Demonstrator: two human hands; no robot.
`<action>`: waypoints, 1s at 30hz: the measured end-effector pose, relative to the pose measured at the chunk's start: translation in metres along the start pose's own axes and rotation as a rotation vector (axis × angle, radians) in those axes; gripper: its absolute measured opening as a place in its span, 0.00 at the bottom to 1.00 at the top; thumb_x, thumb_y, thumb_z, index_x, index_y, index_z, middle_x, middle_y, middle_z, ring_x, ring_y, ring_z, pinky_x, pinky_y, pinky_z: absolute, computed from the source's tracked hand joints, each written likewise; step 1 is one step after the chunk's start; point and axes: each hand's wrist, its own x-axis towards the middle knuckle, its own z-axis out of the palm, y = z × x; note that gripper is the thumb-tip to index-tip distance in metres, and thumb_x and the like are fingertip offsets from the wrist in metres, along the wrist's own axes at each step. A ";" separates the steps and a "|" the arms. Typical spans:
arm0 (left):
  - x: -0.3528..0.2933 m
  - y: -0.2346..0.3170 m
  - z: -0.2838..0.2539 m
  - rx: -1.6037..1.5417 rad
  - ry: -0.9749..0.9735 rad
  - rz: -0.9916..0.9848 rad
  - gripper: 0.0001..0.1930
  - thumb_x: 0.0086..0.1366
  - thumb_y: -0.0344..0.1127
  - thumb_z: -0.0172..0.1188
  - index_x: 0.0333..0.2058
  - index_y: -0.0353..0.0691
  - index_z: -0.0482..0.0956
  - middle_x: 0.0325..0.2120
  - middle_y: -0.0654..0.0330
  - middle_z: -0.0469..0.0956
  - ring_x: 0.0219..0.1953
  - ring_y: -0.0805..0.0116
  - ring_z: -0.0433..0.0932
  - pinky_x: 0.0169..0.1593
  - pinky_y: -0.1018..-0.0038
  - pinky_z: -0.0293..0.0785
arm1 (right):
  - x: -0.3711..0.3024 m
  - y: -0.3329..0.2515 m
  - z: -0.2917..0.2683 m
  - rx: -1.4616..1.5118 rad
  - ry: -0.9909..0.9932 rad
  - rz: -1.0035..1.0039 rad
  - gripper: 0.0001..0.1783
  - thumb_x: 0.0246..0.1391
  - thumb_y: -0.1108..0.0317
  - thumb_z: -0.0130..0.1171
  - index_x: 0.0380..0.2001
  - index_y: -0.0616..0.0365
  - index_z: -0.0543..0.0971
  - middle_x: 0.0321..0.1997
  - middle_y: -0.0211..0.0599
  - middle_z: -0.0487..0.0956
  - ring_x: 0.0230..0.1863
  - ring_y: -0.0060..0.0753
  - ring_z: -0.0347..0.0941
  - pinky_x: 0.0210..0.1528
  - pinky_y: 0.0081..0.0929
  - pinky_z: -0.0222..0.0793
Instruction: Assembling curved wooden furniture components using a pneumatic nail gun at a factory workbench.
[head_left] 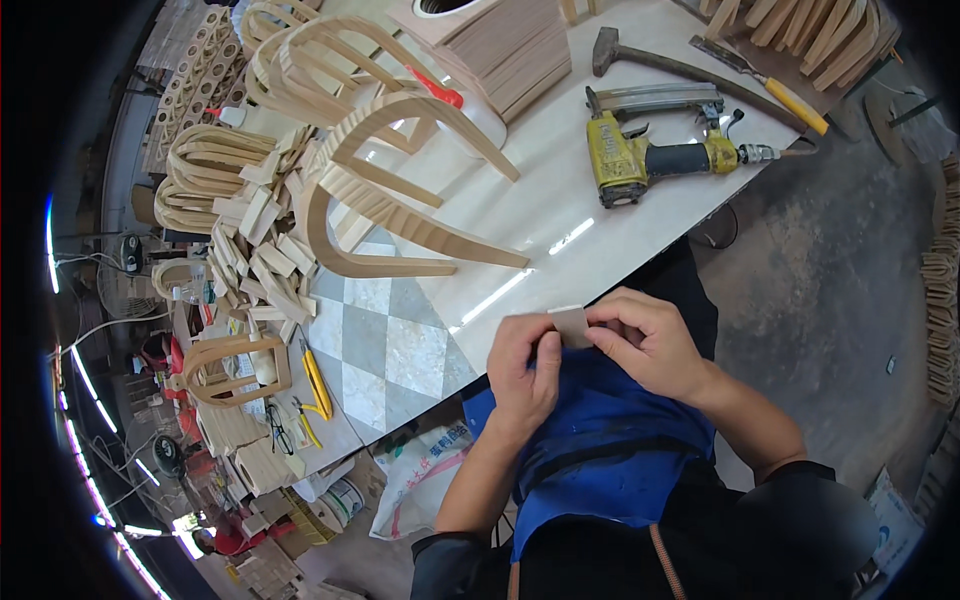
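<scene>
Between my two hands is a small flat beige piece (570,326), held in front of my body just off the table's near edge. My left hand (525,365) has its fingers curled and pinches the piece's left side. On the right side, my right hand (648,340) grips it between thumb and bent fingers. Whether it is thin wood or folded sandpaper, I cannot tell. Beyond my hands, U-shaped wooden frames (345,150) stand on the table (540,215). To the right lies a yellow nail gun (622,160) with its air hose fitting attached.
A hammer (690,72) and a yellow-handled chisel (795,104) lie at the far right. A red-nozzled white bottle (480,125) stands by stacked boards (510,60). Wood offcuts (265,225), a yellow utility knife (317,382) and yellow-handled pliers (308,422) lie leftward.
</scene>
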 end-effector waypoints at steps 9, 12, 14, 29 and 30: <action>0.050 -0.032 -0.006 0.249 0.228 -0.158 0.09 0.71 0.25 0.67 0.49 0.34 0.85 0.49 0.53 0.83 0.42 0.57 0.80 0.49 0.67 0.79 | 0.026 -0.013 -0.007 -0.063 0.203 0.000 0.18 0.62 0.85 0.63 0.54 0.61 0.86 0.50 0.35 0.85 0.36 0.21 0.76 0.35 0.19 0.70; 0.045 -0.033 -0.016 0.155 0.054 -0.189 0.11 0.71 0.23 0.67 0.51 0.33 0.84 0.50 0.52 0.83 0.43 0.58 0.81 0.50 0.68 0.80 | 0.036 -0.017 -0.008 -0.198 0.163 -0.090 0.17 0.61 0.86 0.64 0.51 0.60 0.85 0.51 0.36 0.85 0.37 0.25 0.78 0.37 0.22 0.73; 0.039 -0.037 -0.023 0.144 0.051 -0.172 0.11 0.71 0.22 0.67 0.51 0.33 0.84 0.50 0.52 0.83 0.43 0.58 0.81 0.50 0.68 0.80 | 0.044 -0.007 -0.005 -0.291 0.159 -0.171 0.17 0.60 0.84 0.64 0.51 0.60 0.85 0.52 0.37 0.84 0.38 0.26 0.78 0.38 0.23 0.74; 0.016 -0.059 -0.043 0.073 -0.018 -0.110 0.15 0.70 0.20 0.68 0.55 0.33 0.83 0.55 0.52 0.82 0.48 0.59 0.83 0.53 0.67 0.81 | 0.087 0.038 0.038 -0.685 -0.079 -0.452 0.09 0.61 0.71 0.62 0.44 0.54 0.82 0.53 0.34 0.80 0.51 0.39 0.79 0.56 0.35 0.79; 0.015 -0.056 -0.044 0.042 -0.019 -0.165 0.16 0.70 0.20 0.69 0.55 0.33 0.83 0.55 0.52 0.82 0.48 0.59 0.83 0.54 0.67 0.82 | 0.090 0.039 0.039 -0.688 -0.082 -0.472 0.07 0.61 0.70 0.62 0.42 0.53 0.82 0.52 0.34 0.80 0.51 0.38 0.79 0.56 0.34 0.79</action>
